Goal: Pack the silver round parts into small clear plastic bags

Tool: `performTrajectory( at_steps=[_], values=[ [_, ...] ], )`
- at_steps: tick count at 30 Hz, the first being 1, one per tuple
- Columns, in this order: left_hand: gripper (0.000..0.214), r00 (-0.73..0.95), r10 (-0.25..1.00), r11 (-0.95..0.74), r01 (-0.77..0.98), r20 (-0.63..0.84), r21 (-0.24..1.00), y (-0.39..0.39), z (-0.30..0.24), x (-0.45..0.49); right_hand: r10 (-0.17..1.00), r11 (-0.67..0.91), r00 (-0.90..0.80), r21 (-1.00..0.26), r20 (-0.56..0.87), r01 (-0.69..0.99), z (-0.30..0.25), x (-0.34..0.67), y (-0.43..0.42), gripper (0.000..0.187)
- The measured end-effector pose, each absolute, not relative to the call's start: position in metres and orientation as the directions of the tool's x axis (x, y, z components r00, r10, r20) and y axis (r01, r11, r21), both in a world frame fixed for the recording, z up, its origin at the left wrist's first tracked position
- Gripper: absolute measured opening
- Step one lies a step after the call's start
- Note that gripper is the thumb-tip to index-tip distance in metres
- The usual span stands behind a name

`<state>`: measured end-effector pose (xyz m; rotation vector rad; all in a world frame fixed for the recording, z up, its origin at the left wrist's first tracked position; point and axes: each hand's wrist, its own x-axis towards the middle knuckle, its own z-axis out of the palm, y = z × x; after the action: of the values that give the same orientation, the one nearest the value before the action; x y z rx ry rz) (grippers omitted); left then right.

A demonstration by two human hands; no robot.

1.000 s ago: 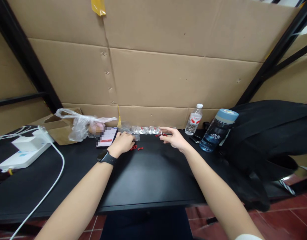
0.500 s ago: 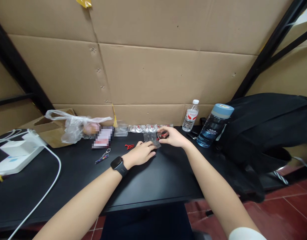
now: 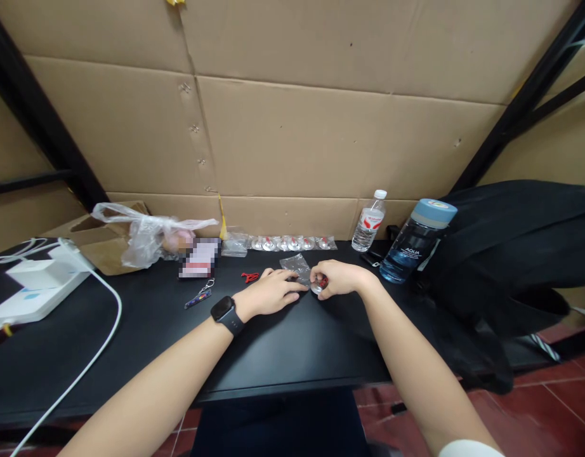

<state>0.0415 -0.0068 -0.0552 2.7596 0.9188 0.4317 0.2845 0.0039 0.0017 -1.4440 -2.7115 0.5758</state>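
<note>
My right hand has its fingers curled round a small round silver disc with red on it, low over the black table. Its exact kind does not show. My left hand, with a dark watch on the wrist, lies flat, fingers stretched toward the disc. Its fingertips reach the lower edge of a clear plastic bag lying between and just beyond both hands. Left of that hand is a small red piece. Several bagged silver discs form a row along the back.
Clear bags lie left of the row, beside a blurred card and a keychain. A power strip and tied plastic bag stand left. Right are a water bottle, a blue-lidded bottle and a black backpack.
My right hand has come nearer and lower with the disc, away from the clear bag. My left hand stays about where it was. The view has shifted slightly.
</note>
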Motion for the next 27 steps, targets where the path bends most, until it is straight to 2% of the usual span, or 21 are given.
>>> performTrajectory(
  at_steps=[7, 11, 16, 24, 27],
  values=[
    [0.036, 0.782, 0.596, -0.792, 0.535, 0.182, 0.293, -0.010, -0.052, 0.042, 0.831, 0.460, -0.534, -0.346, -0.155, 0.818, -0.001, 0.291, 0.009, 0.031],
    [0.036, 0.765, 0.630, -0.761, 0.575, 0.132, 0.301, -0.010, -0.051, 0.042, 0.837, 0.491, -0.542, -0.334, -0.075, 0.804, -0.005, 0.289, 0.014, 0.030],
    [0.037, 0.769, 0.625, -0.764, 0.567, 0.136, 0.309, -0.010, -0.052, 0.042, 0.825, 0.529, -0.565, -0.367, 0.012, 0.765, -0.010, 0.282, 0.017, 0.031],
    [0.039, 0.775, 0.619, -0.771, 0.571, 0.123, 0.281, -0.010, -0.052, 0.042, 0.799, 0.493, -0.601, -0.542, -0.028, 0.681, -0.014, 0.287, 0.018, 0.031],
    [0.039, 0.778, 0.618, -0.772, 0.573, 0.113, 0.276, -0.010, -0.051, 0.042, 0.805, 0.510, -0.593, -0.530, 0.016, 0.677, -0.016, 0.284, 0.020, 0.029]
  ],
)
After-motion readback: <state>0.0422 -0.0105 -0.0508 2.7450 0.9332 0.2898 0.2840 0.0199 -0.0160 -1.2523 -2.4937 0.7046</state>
